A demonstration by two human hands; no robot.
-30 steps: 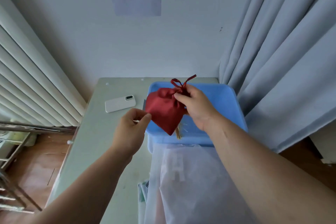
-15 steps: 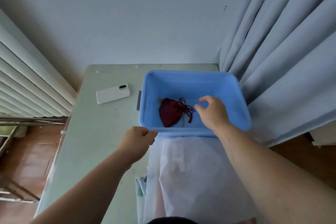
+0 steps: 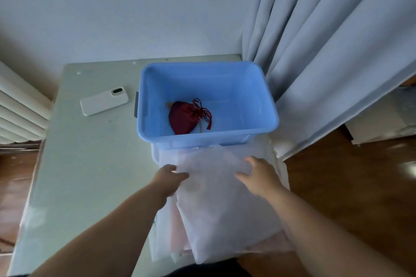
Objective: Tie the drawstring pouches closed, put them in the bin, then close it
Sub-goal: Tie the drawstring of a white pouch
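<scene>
The dark red drawstring fabric pouch [image 3: 183,117], its cord knotted, lies on the floor of the open light-blue rectangular plastic bin [image 3: 265,105], which stands on the pale green worktop [image 3: 90,164]. The left hand [image 3: 167,179] and right hand [image 3: 258,175] each grip one side of the translucent white plastic lid [image 3: 213,198], thumbs on top, just in front of the bin. A white smartphone [image 3: 103,101] lies left of the bin.
</scene>
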